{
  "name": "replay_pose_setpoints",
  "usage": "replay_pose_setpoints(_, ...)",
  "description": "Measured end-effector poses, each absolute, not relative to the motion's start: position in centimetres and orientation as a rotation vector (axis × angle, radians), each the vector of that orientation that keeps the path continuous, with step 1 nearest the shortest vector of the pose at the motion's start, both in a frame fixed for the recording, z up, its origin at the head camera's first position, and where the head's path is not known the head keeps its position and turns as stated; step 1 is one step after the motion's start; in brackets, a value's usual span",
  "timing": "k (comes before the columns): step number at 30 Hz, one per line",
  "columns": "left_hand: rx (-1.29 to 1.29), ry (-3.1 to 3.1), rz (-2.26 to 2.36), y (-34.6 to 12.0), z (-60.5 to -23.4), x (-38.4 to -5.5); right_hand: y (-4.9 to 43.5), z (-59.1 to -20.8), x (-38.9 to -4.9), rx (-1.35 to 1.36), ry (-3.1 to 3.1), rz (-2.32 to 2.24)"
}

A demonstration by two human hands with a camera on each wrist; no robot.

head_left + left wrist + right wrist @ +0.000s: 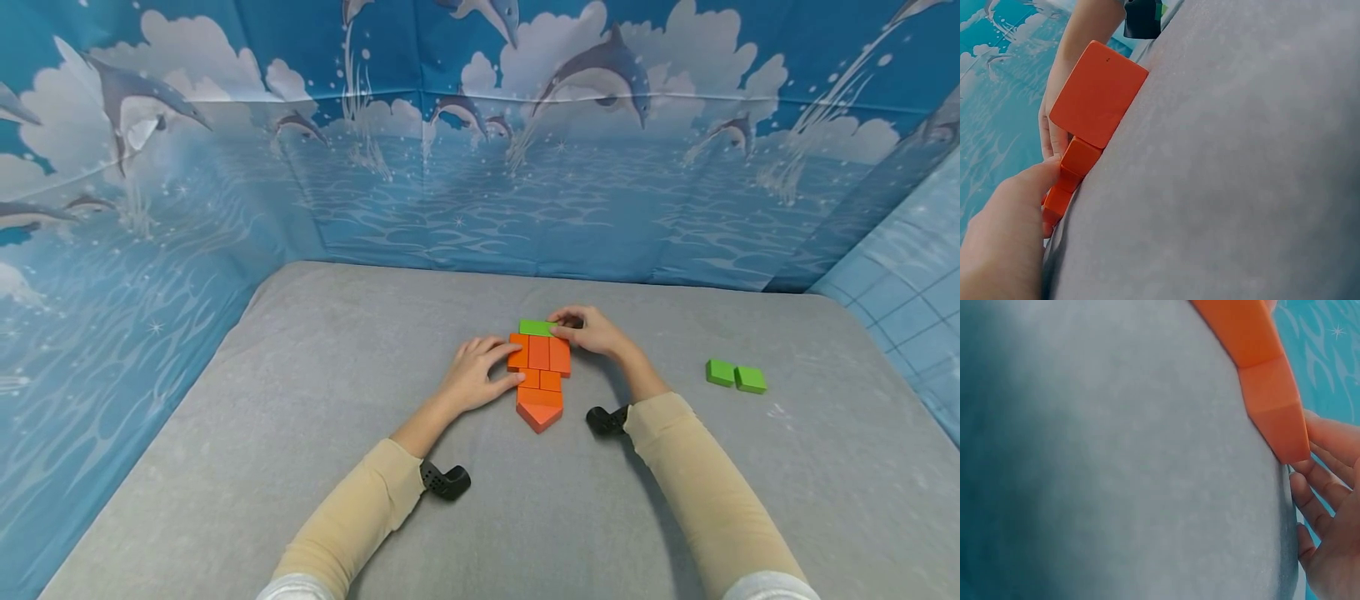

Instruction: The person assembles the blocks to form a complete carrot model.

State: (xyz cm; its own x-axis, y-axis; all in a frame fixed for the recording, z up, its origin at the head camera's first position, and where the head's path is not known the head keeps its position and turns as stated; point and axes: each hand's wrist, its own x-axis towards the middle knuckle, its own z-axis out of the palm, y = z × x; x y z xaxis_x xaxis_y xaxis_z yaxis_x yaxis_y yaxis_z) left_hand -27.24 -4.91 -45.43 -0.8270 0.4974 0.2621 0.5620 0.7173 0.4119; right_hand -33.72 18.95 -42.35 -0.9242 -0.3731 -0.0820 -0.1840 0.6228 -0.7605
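Note:
Orange wooden blocks (pixel 538 353) lie side by side in one flat figure, with a wedge-shaped orange block (pixel 539 417) at its near end. Along the figure's far edge sits a green block (pixel 533 327). My right hand (pixel 595 333) pinches the right end of this green block between thumb and forefinger. From the left, my left hand (pixel 474 377) reaches in: its forefinger rests on the upper left orange block and its thumb touches a smaller one below. In the left wrist view, the left thumb (pixel 1025 194) lies against the orange row.
Two more green blocks (pixel 736 376) lie together at the right of the grey-covered table (pixel 315 350). A blue dolphin-print curtain (pixel 480 200) stands behind and at the left. A black wrist device (pixel 446 481) is worn on each forearm.

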Motion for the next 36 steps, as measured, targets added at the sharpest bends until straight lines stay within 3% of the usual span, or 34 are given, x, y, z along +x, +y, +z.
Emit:
replay_pose_setpoints(18,-0.853,-2.785,-0.737,-4.9,-45.6,-27.3,20.7,-42.0,-32.9,-0.562,2.641,-1.361)
replay_pose_setpoints(36,-0.868,-2.774,-0.749,-4.9,-45.7,-27.4,32.8,-41.5,-26.7,-0.512,3.008,-1.207)
